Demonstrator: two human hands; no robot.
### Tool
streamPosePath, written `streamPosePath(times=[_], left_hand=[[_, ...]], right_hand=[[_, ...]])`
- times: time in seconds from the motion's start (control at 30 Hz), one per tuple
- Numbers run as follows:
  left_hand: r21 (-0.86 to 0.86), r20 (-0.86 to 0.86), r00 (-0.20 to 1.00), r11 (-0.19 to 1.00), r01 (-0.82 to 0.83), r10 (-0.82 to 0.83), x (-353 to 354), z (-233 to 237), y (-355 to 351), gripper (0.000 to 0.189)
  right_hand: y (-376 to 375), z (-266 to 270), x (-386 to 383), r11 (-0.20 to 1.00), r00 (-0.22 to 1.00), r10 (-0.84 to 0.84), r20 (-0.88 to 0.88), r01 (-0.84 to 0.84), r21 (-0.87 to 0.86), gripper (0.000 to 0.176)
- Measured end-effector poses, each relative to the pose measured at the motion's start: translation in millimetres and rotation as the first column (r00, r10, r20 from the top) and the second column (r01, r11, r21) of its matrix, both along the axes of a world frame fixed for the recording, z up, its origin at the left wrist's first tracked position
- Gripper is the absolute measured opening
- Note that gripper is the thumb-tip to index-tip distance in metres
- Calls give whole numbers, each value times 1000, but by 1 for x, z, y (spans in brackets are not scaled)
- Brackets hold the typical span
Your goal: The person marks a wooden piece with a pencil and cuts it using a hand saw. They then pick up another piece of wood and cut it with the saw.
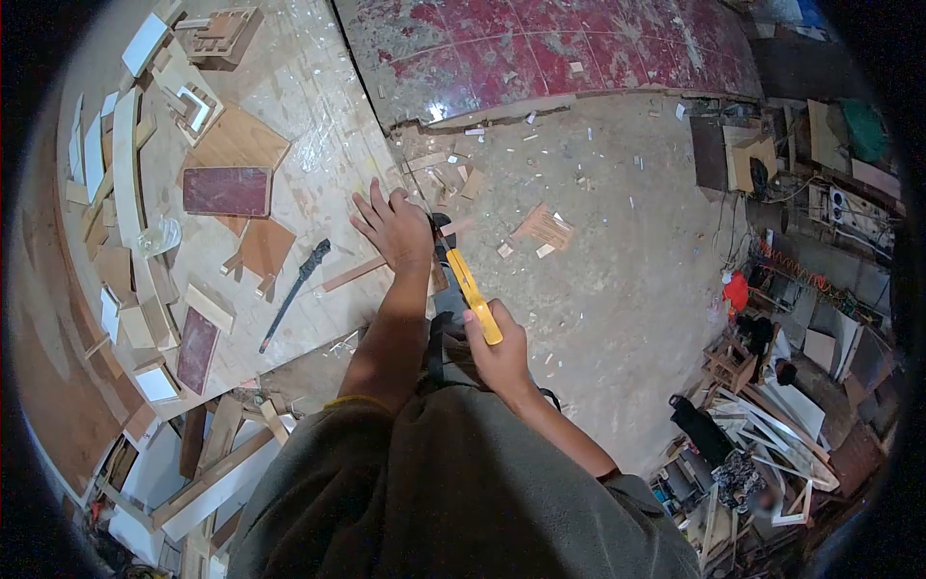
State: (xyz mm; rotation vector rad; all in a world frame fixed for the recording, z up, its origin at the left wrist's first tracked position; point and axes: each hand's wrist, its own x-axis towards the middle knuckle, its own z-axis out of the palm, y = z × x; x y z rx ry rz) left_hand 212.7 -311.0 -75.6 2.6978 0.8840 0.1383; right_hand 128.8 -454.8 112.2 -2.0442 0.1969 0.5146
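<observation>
Head view: the left hand (395, 227) lies open, fingers spread, pressing a wood strip (352, 273) at the edge of the desk (318, 125). The right hand (500, 355) is closed round a yellow-handled tool (471, 288), its tip just beside the left hand. It looks like a cutting step; a further stroke calls for the strip pinned firmly, fingers off the blade's line

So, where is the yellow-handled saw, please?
Head view, centre: the yellow-handled saw sits in the right hand, at the workbench edge, beside the left hand pressing a wooden strip.
</observation>
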Motion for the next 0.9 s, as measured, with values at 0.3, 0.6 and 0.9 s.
streamPosePath(times=[0.3,0.6,0.9], left_hand=[[17,-28,999,1000,-16,17,0,-4,-1,28],[-3,-1,999,999,-36,36,1,-2,3,23],[-16,-59,997,999,-40,39,0,-5,2,21]], right_hand=[[-3,2,7,1000,999,21,-41,-21,-1,34],[11,9,8,999,999,30,-14,-30,-36,30],[22,16,15,987,994,-29,-101,12,-160,35]])
